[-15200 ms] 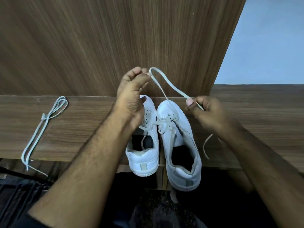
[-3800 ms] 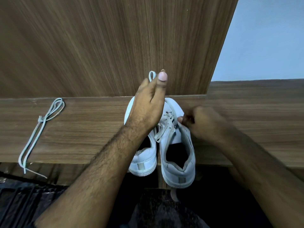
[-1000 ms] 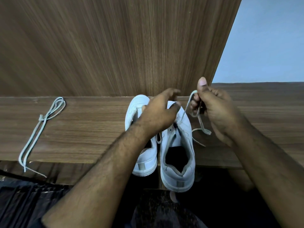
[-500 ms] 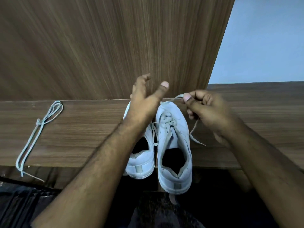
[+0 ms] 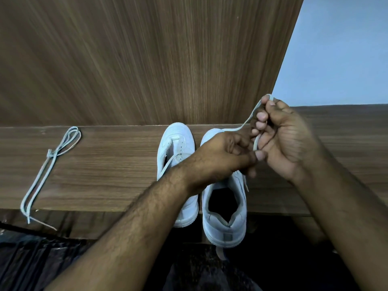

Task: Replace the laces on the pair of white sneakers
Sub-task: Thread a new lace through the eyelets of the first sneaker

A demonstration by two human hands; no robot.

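Observation:
Two white sneakers stand side by side on the wooden ledge [image 5: 117, 171], toes toward the panel. My left forearm crosses the heel of the left sneaker [image 5: 175, 143]. The right sneaker [image 5: 225, 211] has its opening toward me, and its laced front is hidden under my left hand [image 5: 222, 156]. A white lace [image 5: 251, 118] rises from that shoe to my right hand [image 5: 283, 139], which is closed around it above the ledge. My left fingertips pinch the same lace just below the right hand.
A second lace [image 5: 45, 173], knotted into a long loop, lies at the left of the ledge with its ends over the front edge. An upright wooden panel [image 5: 147, 59] backs the ledge. Dark floor lies below, pale wall at the right.
My right hand has lifted up and to the right, drawing the lace taut. My left hand has dropped from above the toes and moved right to meet it over the right sneaker.

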